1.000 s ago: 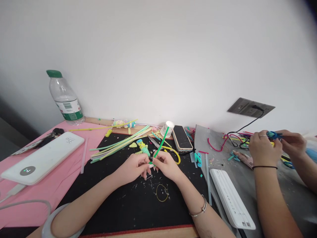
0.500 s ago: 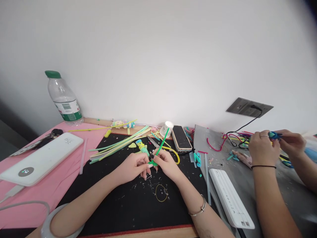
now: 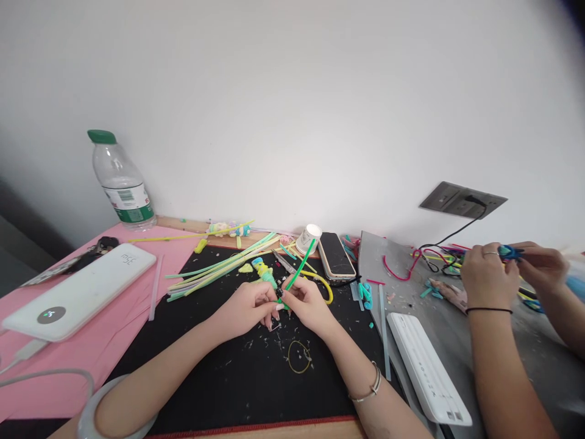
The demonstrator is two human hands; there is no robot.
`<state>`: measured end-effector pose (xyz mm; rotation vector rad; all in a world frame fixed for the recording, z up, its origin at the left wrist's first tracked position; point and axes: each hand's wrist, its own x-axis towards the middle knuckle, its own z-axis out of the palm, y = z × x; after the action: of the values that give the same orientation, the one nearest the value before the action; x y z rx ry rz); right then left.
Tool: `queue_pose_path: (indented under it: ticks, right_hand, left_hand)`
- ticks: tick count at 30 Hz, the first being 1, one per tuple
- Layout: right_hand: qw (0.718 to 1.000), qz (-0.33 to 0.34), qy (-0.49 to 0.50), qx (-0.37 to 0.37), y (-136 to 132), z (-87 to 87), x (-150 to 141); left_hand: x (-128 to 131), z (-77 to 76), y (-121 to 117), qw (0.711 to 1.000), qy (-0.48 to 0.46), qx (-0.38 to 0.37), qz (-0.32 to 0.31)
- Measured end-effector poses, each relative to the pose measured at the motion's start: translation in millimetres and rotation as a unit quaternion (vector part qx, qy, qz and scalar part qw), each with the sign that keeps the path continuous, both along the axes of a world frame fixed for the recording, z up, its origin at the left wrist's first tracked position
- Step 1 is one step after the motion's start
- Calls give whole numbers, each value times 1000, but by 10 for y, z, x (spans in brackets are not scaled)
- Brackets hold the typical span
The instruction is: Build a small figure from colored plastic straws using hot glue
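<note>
Both of my hands meet over the black mat (image 3: 228, 378). A green pipe cleaner (image 3: 303, 262) slants up and away from between them. My right hand (image 3: 307, 305) is closed on it, thumb against the fingers. My left hand (image 3: 256, 306) pinches its lower end, which is mostly hidden by the fingers. Just beyond my fingertips lies a yellow, blue and green pipe-cleaner figure (image 3: 264, 271). Scissors (image 3: 284, 262) lie behind my right hand, next to a curved yellow pipe cleaner (image 3: 323, 283). A thin rubber band (image 3: 298, 357) rests on the mat nearer to me.
Pale pipe cleaners (image 3: 214, 268) lie in a bunch at left. A paper cup (image 3: 309, 239) and a phone (image 3: 336, 256) stand near the wall. A bottle (image 3: 123, 183) and a power bank (image 3: 82, 291) are at left. Another person's hands (image 3: 491, 277) work at right beside a white power strip (image 3: 428, 369).
The small green loops that showed between my fingertips are now mostly covered. My hands have barely moved, and the view has shifted slightly.
</note>
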<state>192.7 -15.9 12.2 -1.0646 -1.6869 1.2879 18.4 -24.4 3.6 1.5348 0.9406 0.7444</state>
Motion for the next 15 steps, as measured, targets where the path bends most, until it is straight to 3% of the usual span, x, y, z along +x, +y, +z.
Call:
queue_pose_path:
  ticks: [9, 15]
  right_hand:
    - [1000, -10, -3, 0, 28, -54, 7]
    - [998, -59, 27, 21, 72, -92, 30]
  left_hand:
    - [-18, 24, 17, 996, 51, 73, -2]
    - [-13, 25, 56, 999, -8, -22, 39]
